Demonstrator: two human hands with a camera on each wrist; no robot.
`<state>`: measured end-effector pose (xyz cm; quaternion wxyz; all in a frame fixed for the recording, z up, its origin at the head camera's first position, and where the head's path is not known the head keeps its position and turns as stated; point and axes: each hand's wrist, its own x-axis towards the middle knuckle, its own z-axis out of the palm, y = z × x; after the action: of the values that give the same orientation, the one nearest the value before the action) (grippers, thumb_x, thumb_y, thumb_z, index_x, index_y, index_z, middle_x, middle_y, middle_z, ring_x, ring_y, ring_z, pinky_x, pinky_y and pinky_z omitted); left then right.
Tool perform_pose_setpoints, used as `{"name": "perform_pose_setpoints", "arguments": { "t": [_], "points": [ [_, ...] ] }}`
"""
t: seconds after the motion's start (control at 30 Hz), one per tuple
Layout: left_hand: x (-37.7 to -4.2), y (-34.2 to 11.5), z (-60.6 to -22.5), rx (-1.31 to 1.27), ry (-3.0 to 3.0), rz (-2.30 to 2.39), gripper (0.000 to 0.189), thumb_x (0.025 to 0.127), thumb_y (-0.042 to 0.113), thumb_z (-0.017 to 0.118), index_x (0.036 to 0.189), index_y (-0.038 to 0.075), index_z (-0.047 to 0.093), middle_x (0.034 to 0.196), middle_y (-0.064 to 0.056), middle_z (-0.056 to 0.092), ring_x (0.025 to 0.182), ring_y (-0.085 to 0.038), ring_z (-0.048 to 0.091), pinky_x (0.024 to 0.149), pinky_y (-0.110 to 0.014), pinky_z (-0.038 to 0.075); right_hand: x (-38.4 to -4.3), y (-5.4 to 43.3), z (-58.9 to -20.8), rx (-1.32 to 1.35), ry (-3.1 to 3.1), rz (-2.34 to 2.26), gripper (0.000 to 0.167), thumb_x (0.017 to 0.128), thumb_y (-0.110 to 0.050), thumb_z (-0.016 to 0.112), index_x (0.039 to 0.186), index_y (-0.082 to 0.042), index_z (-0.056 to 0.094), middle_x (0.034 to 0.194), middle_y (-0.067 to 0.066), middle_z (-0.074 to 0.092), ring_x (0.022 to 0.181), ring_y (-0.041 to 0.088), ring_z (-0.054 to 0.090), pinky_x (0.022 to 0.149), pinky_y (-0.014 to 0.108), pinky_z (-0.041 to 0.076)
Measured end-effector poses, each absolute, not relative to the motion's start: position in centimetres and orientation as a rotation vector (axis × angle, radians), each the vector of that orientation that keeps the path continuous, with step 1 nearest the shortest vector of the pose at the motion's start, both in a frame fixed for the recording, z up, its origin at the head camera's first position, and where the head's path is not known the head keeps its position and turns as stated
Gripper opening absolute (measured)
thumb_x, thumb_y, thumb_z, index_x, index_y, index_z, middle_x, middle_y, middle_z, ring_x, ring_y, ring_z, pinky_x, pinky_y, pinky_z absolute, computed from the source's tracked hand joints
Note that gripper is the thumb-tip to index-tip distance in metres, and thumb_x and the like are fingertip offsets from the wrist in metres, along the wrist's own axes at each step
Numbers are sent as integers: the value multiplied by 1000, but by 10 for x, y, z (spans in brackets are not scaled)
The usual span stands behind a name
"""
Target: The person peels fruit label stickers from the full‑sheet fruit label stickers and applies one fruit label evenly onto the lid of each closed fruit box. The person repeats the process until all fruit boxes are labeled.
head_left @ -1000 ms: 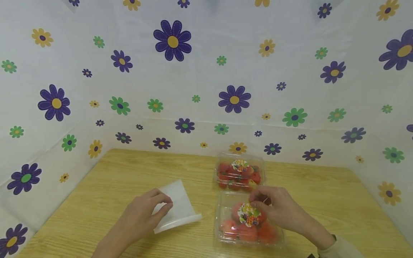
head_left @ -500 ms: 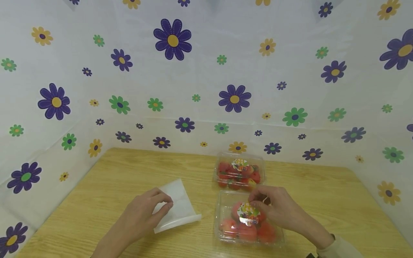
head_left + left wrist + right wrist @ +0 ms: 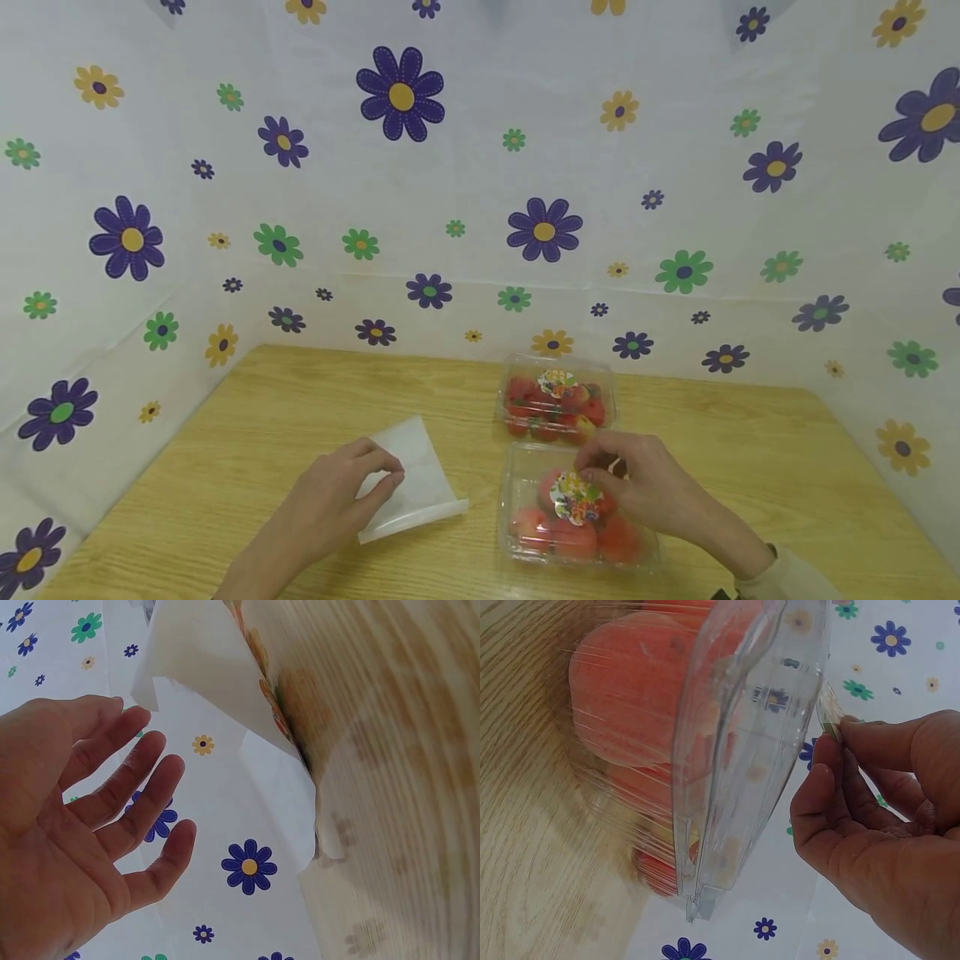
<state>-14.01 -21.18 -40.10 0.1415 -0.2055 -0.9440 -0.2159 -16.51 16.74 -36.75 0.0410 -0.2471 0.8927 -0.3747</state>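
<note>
My right hand [image 3: 645,483] pinches the edge of a round, colourful fruit sticker [image 3: 576,500] between thumb and forefinger. The sticker is over the lid of the nearer clear plastic clamshell box [image 3: 519,483]; whether it touches the lid, I cannot tell. Several pinkish-red, peach-like fruits [image 3: 630,682] fill that box, which looks closed. Loosely bent and holding nothing, the fingers of my left hand [image 3: 326,500] hover over a white sheet of sticker backing paper [image 3: 416,467]. Its near edge curls up from the table, and the left wrist view shows the hand apart from the paper [image 3: 202,656].
Behind the nearer box stands a second clear box [image 3: 508,367] of red fruits, with a similar sticker [image 3: 557,384] on its lid. Both are on a wood-grain table [image 3: 292,400]. A white flower-patterned sheet [image 3: 465,167] encloses the back and sides.
The right hand and the sticker have shifted very slightly to the left. The left hand, the backing paper and both boxes look the same.
</note>
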Motion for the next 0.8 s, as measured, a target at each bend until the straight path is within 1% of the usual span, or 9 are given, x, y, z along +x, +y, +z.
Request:
{"name": "perform_pose_setpoints", "arguments": {
  "t": [0.2, 0.43, 0.8],
  "points": [
    [-140, -212, -401, -606, -2728, -616, 5, 96, 23, 72, 96, 27, 75, 96, 19, 67, 84, -8, 67, 75, -27, 55, -165, 168, -368, -754, 2734, -1132, 12, 94, -7, 71, 94, -19, 72, 87, -9, 70, 81, 3, 61, 69, 22, 53],
    [-141, -212, -403, -634, -2710, -625, 4, 95, 21, 73, 95, 23, 76, 95, 16, 68, 82, -7, 67, 73, -26, 55, -164, 168, -367, -755, 2745, -1110, 10, 92, -10, 75, 93, -20, 72, 85, -11, 68, 79, 2, 59, 67, 21, 52],
    [-141, -212, -400, -633, -2707, -643, 5, 97, 23, 72, 94, 26, 75, 96, 19, 67, 82, -7, 67, 73, -26, 55, -163, 169, -367, -777, 2743, -1115, 13, 90, -8, 76, 92, -21, 72, 84, -11, 67, 77, 2, 59, 66, 21, 51]
  ]
}}
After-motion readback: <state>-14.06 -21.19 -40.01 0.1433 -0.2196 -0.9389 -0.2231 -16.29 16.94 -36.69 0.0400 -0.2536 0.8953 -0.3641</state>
